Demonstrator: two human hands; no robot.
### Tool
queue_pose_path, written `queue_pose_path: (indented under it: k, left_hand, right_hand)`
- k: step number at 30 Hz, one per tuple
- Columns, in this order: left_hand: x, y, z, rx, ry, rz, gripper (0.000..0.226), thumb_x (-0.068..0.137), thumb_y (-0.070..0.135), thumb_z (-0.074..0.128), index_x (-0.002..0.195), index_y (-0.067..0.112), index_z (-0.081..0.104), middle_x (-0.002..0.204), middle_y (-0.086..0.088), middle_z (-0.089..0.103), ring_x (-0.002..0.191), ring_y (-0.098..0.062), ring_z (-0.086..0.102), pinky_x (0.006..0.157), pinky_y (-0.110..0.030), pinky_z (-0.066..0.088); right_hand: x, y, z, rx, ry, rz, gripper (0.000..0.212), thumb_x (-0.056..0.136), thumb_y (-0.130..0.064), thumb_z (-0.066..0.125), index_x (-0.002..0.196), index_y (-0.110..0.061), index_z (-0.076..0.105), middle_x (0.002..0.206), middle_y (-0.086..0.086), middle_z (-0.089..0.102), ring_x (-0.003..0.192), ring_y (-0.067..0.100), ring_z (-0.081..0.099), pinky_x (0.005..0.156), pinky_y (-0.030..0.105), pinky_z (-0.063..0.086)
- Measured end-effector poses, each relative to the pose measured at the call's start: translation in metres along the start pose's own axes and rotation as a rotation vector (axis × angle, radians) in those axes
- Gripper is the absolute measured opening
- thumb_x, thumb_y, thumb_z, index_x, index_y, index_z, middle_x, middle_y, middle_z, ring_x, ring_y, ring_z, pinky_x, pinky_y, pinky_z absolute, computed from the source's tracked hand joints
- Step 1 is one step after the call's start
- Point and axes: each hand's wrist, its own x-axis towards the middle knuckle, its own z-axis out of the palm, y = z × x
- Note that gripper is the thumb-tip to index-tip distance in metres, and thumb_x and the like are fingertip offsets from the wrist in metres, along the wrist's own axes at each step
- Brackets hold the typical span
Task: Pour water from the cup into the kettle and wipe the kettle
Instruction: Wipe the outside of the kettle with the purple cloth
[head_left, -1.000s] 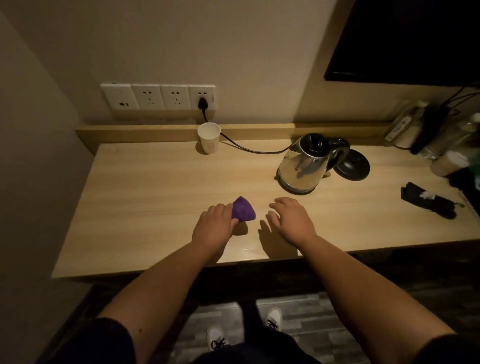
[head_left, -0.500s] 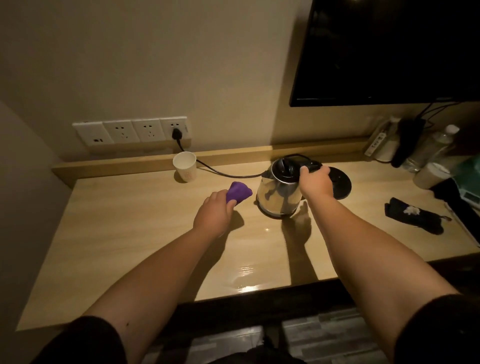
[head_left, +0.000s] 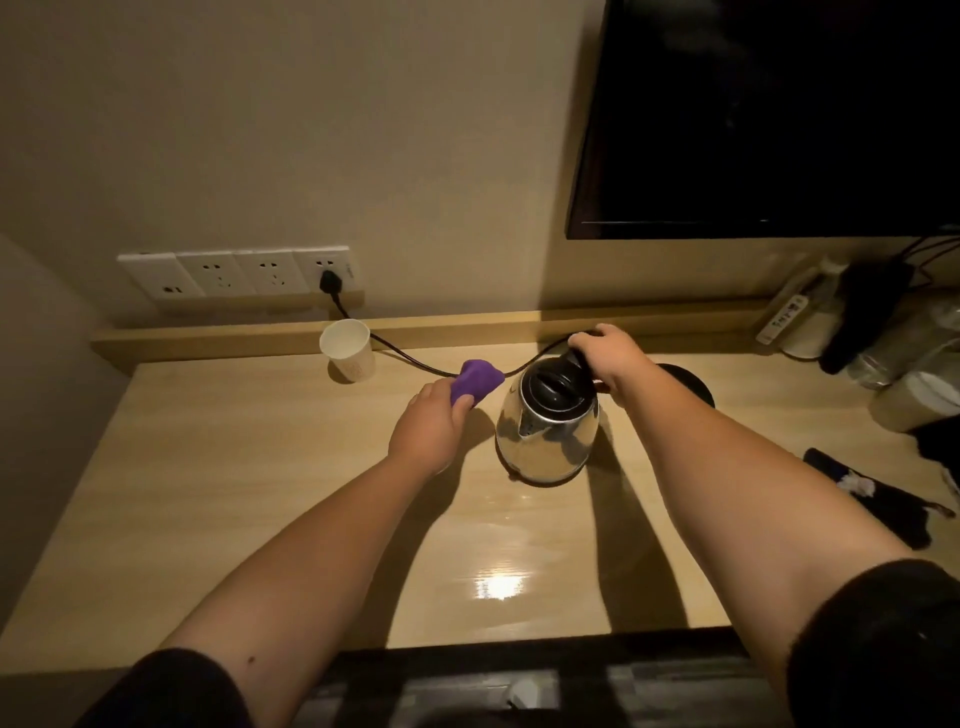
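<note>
A shiny steel kettle (head_left: 548, 441) with a closed black lid stands on the wooden desk (head_left: 234, 493), off its base, spout turned toward me. My right hand (head_left: 610, 356) grips its black handle at the far side. My left hand (head_left: 431, 426) holds a bunched purple cloth (head_left: 475, 382) just left of the kettle, a small gap between them. A white paper cup (head_left: 348, 351) stands upright at the back left near the ledge; its contents are not visible.
The kettle's black round base (head_left: 688, 382) lies behind my right forearm, its cord (head_left: 410, 358) running to a wall socket strip (head_left: 234, 275). A dark TV (head_left: 769, 114) hangs at upper right. Bottles and jars (head_left: 914, 374) crowd the right end, with a black folded item (head_left: 862, 493) nearer.
My right hand went from the desk to the kettle's handle and turned the kettle, spout now toward me. My left hand carried the purple cloth forward, close beside the kettle.
</note>
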Motion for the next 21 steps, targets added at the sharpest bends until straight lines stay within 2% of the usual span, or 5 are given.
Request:
queue_pose_path:
  k: [5,9,12,16,21]
  left_hand:
    - [-0.001,0.005,0.010,-0.039,-0.036,0.010,0.039,0.100,0.040,0.041,0.134,0.020,0.046,0.119,-0.001,0.058,0.095,-0.012,0.053,0.076,-0.028,0.042]
    - [-0.005,0.004,0.015,-0.127,-0.063,0.021,0.048,0.101,0.040,0.039,0.146,0.024,0.034,0.134,0.001,0.053,0.114,-0.019,0.053,0.086,-0.030,0.044]
    - [-0.007,0.004,0.019,-0.257,-0.072,0.031,0.045,0.102,0.039,0.039,0.145,0.026,0.036,0.131,0.002,0.055,0.113,-0.016,0.052,0.086,-0.030,0.044]
    - [-0.003,0.008,0.026,-0.380,-0.079,-0.029,0.040,0.102,0.039,0.039,0.140,0.025,0.042,0.128,0.002,0.051,0.103,-0.009,0.050,0.077,-0.020,0.042]
    - [0.000,0.024,0.024,-0.381,-0.039,0.048,0.039,0.101,0.041,0.038,0.138,0.028,0.042,0.124,0.002,0.049,0.099,-0.009,0.050,0.073,-0.019,0.044]
  right_hand:
    - [0.001,-0.017,0.017,-0.306,-0.120,-0.109,0.058,0.090,-0.030,0.060,0.142,-0.009,0.042,0.114,0.008,0.060,0.097,0.026,0.059,0.080,0.037,0.049]
    - [0.001,-0.015,0.031,-0.456,-0.102,-0.160,0.060,0.089,-0.031,0.066,0.140,-0.010,0.043,0.126,0.012,0.056,0.107,0.031,0.057,0.093,0.044,0.050]
    - [0.000,-0.014,0.033,-0.436,-0.096,-0.223,0.051,0.086,-0.025,0.066,0.133,-0.013,0.051,0.119,0.012,0.059,0.096,0.028,0.059,0.089,0.045,0.054]
    - [-0.003,-0.013,0.015,-0.352,-0.181,-0.307,0.056,0.085,-0.023,0.068,0.137,-0.022,0.051,0.120,0.009,0.059,0.097,0.026,0.061,0.076,0.035,0.054]
    - [-0.006,0.002,-0.005,-0.095,-0.185,-0.315,0.052,0.084,-0.020,0.069,0.134,-0.029,0.054,0.121,0.011,0.065,0.105,0.026,0.067,0.096,0.048,0.052]
